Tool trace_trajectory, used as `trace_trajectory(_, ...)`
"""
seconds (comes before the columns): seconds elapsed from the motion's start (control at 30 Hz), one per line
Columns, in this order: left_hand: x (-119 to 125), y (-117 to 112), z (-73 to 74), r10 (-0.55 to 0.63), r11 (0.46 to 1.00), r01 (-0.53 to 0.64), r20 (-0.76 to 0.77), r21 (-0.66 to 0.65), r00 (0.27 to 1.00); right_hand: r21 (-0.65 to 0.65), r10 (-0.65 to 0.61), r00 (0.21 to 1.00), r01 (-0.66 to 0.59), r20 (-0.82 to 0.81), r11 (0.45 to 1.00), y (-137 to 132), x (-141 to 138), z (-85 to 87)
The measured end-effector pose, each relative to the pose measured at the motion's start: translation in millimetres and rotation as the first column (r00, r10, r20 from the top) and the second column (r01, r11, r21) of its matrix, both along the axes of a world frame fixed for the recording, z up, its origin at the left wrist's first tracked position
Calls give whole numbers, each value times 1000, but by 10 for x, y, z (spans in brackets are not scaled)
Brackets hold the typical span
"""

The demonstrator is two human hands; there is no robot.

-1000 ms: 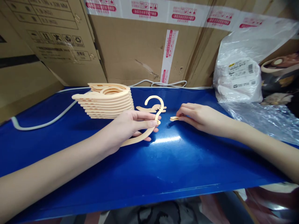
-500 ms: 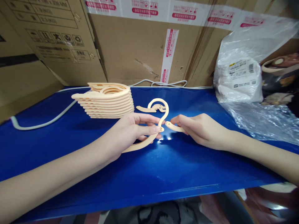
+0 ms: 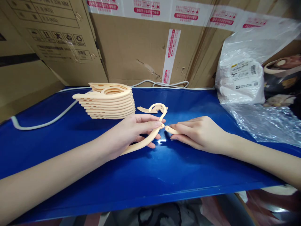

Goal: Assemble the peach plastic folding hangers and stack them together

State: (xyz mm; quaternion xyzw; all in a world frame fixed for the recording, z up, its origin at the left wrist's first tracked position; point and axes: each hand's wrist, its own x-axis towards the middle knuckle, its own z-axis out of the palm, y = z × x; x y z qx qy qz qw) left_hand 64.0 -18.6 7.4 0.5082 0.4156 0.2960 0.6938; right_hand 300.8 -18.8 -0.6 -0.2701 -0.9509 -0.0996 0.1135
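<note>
My left hand is closed on a cream plastic hanger piece: a curved arm with a hook rising from its end. Between the fingers of my right hand is a second cream hanger arm, its rounded, holed tip showing and the rest hidden under the hand. A small gap separates that tip from the hook's base. Behind the hook, another loose cream hanger piece lies on the blue surface. To the left stands a neat stack of folded cream hangers.
The table has a shiny blue cover. Cardboard boxes wall off the back and left. A white cable runs along the rear and left. Clear plastic wrapping with a labelled white package sits at the back right.
My right hand has moved slightly left and changed its hold, with the arm tip nearer the hook's base. In my left hand the hook has tilted and sits a little lower.
</note>
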Motion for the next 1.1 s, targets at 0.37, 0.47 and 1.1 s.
trace_trajectory(0.37,-1,-26,-1,-126,991,126,-3,-41,992,250,-16,1000,14,6,968,-18,-36,-13)
trace_trajectory(0.47,-13,-24,2,-137,990,137,8,-31,991,300,18,1000,-13,-14,954,-24,-35,-17)
trace_trajectory(1.1,51,-33,47,-121,986,134,-130,96,984,341,38,999,-38,8,939,-112,-63,-69)
